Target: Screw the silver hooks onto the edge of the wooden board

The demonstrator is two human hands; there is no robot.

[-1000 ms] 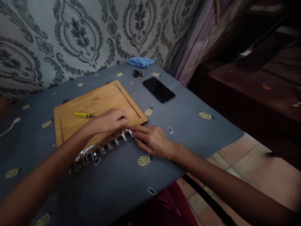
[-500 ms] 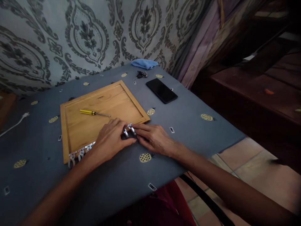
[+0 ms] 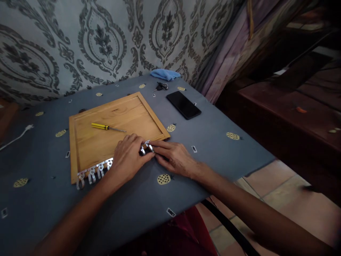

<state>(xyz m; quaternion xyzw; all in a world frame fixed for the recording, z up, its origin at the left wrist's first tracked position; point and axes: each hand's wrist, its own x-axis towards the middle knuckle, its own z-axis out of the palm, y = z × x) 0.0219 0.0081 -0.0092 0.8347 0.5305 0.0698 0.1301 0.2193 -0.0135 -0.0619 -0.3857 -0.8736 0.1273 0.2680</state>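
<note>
A framed wooden board (image 3: pixel 117 112) lies flat on the cloth-covered table. Along its near edge runs a shiny metal hook rail (image 3: pixel 92 167) with several curved hooks hanging off the front. My left hand (image 3: pixel 129 154) grips the rail toward its right part, thumb in front and fingers over the top, covering its middle. At the rail's right end, my right hand (image 3: pixel 176 156) pinches it, fingertips beside the last hooks. A yellow-handled screwdriver (image 3: pixel 108 127) rests on the board beyond my left hand.
A black phone (image 3: pixel 183 105), keys (image 3: pixel 161 86) and a folded blue cloth (image 3: pixel 165 74) lie toward the back right. On the left is a white cable (image 3: pixel 18 136). The patterned wall (image 3: pixel 106 42) borders the far table edge; tiled floor (image 3: pixel 269 185) shows at right.
My left forearm has shifted slightly, and more hooks show beside the wrist. Both hands stay on the rail. The view has moved a little.
</note>
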